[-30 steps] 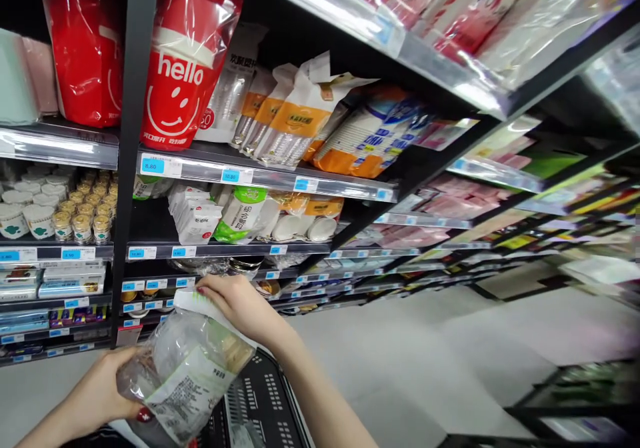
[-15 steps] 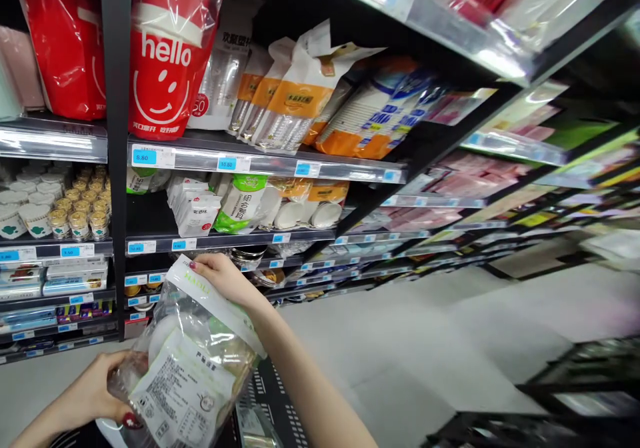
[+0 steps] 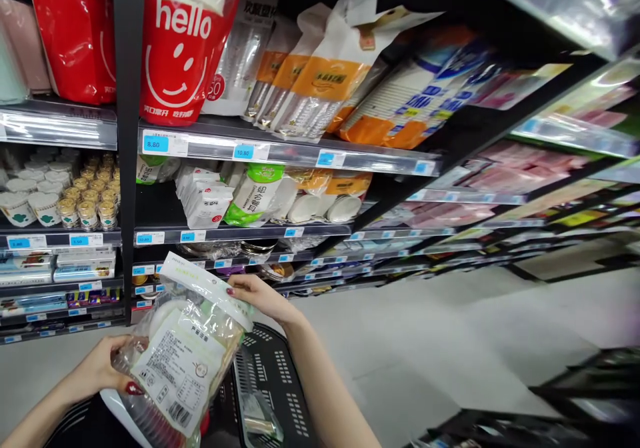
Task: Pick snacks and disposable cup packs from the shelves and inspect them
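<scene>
A see-through plastic package point(image 3: 185, 361) with a white header strip and a printed label is held tilted in front of me. Through the film I can make out a ribbed stack; its exact kind is unclear. My left hand point(image 3: 106, 368) grips the package's lower left side, thumb across the front. At the right part of the header strip, my right hand point(image 3: 260, 298) pinches the edge with thumb and fingers. Just under the package and my right forearm is a black shopping basket point(image 3: 287, 368), partly hidden, with a small see-through packet point(image 3: 260, 418) in it.
Store shelves point(image 3: 300, 145) rise ahead, with blue price tags along their edges. Red "hello" cup packs point(image 3: 183, 55), orange-labelled packages point(image 3: 330, 78) and small cups point(image 3: 43, 201) stand on them. Grey floor point(image 3: 400, 341) stretches to the right; dark shapes lie at lower right.
My right hand has slid rightward along the header strip, from its upper left part to its right part. More of the black basket now shows. My left hand keeps its hold.
</scene>
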### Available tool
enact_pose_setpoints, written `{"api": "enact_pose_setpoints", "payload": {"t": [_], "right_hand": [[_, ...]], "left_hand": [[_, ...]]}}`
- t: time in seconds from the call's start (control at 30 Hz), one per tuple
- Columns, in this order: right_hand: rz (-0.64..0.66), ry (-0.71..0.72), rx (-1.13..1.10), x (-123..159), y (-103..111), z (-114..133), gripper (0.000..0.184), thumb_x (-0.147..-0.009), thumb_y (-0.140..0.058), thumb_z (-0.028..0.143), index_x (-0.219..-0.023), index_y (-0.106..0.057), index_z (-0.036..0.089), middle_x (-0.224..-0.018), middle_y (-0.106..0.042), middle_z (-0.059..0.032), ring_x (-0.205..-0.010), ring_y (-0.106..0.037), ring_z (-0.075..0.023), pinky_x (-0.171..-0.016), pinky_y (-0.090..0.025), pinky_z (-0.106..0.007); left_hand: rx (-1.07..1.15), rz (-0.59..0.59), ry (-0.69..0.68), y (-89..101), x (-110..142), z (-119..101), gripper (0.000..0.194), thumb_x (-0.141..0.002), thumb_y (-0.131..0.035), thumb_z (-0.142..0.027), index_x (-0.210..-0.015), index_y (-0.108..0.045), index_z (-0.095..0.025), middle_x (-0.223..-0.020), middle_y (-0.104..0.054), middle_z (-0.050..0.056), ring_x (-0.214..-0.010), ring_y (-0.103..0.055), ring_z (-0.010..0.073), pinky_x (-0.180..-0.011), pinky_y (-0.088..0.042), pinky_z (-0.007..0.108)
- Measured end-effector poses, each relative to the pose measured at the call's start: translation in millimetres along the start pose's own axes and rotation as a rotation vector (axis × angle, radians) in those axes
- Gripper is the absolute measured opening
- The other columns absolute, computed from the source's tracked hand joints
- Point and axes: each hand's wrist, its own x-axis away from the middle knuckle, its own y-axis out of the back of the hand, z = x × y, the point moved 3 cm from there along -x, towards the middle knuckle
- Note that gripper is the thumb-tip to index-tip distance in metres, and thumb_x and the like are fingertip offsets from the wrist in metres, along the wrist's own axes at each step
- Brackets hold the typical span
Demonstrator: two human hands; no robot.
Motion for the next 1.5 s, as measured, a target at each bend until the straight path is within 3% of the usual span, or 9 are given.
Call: {"api": "enact_pose_setpoints", "payload": {"t": [0.23,0.43,0.63,0.77,0.9,1.13,1.33,1.5], "right_hand": [[-0.267,-0.046,0.02,-18.7,-1.1,-19.7,0.035,-0.07,-0.052,0.05,-0.068,-0.055,0.015,-0.064,-0.047,-0.0005,-0.062,-0.039,-0.0139,-0.06,-0.029,-0.027],[-0.313,-0.052,-0.008,-33.8,2.2,-25.8,0.037,-0.067,-0.052,0.052,-0.063,-0.052,0.015,-0.062,-0.044,0.0008,-0.061,-0.036,-0.0124,-0.059,-0.029,-0.027],[-0.336,-0.058,-0.026,-34.0,1.1,-23.1,0.038,-0.067,-0.052,0.052,-0.062,-0.052,0.015,-0.061,-0.044,0.0007,-0.059,-0.036,-0.0118,-0.056,-0.029,-0.025],[-0.371,-0.044,-0.014,-25.5,4.7,-9.7,0.036,-0.067,-0.053,0.051,-0.06,-0.053,0.015,-0.059,-0.044,0.0009,-0.057,-0.036,-0.0115,-0.054,-0.029,-0.025],[-0.45,0.02,0.05,0.1,5.8,21.1,0.032,-0.074,-0.052,0.046,-0.068,-0.058,0.015,-0.065,-0.053,-0.0019,-0.061,-0.043,-0.0137,-0.056,-0.032,-0.026],[-0.518,0.232,0.282,48.0,-7.4,76.0,0.031,-0.087,-0.048,0.041,-0.069,-0.061,0.019,-0.062,-0.06,-0.0042,-0.057,-0.052,-0.0152,-0.056,-0.039,-0.025],[-0.528,0.27,0.336,53.4,-10.1,81.8,0.032,-0.089,-0.047,0.041,-0.069,-0.061,0.02,-0.06,-0.059,-0.0039,-0.053,-0.052,-0.0147,-0.051,-0.039,-0.024],[-0.521,0.222,0.3,43.9,-2.9,73.7,0.029,-0.087,-0.048,0.039,-0.069,-0.061,0.02,-0.063,-0.061,-0.0041,-0.057,-0.053,-0.0161,-0.057,-0.04,-0.026]], "left_hand": [[0.139,-0.065,0.079,-1.2,-4.2,-9.7,0.055,-0.059,-0.079,-0.032,-0.11,-0.067,-0.014,-0.101,-0.072,0.007,-0.099,-0.061,0.03,-0.086,-0.044,0.035],[0.14,-0.065,0.088,-5.7,-8.8,-24.8,0.049,-0.064,-0.077,-0.033,-0.108,-0.067,-0.013,-0.098,-0.072,0.006,-0.095,-0.062,0.0268,-0.082,-0.045,0.032],[0.165,-0.053,0.094,-5.3,-10.7,-25.9,0.05,-0.064,-0.077,-0.032,-0.11,-0.067,-0.014,-0.099,-0.072,0.006,-0.097,-0.062,0.0275,-0.083,-0.046,0.033],[0.128,-0.048,0.05,-2.8,-13.7,-18.7,0.056,-0.062,-0.078,-0.031,-0.115,-0.064,-0.014,-0.107,-0.071,0.008,-0.102,-0.061,0.0297,-0.089,-0.045,0.036],[-0.012,-0.08,0.026,2.4,-18.8,-9.6,0.069,-0.054,-0.084,-0.025,-0.119,-0.062,-0.015,-0.121,-0.065,0.01,-0.118,-0.052,0.034,-0.101,-0.038,0.037],[-0.07,-0.02,-0.01,2.1,-23.2,-5.1,0.068,-0.049,-0.084,-0.022,-0.114,-0.065,-0.014,-0.108,-0.069,0.007,-0.106,-0.057,0.0325,-0.097,-0.041,0.037],[-0.034,-0.001,-0.012,0.7,-25.1,-2.4,0.062,-0.048,-0.084,-0.02,-0.107,-0.068,-0.017,-0.104,-0.07,0.004,-0.101,-0.059,0.0319,-0.093,-0.043,0.037],[-0.026,0.017,-0.009,0.8,-26.5,-8.4,0.065,-0.052,-0.083,-0.024,-0.114,-0.065,-0.018,-0.108,-0.069,0.004,-0.107,-0.056,0.0333,-0.096,-0.04,0.038]]}}
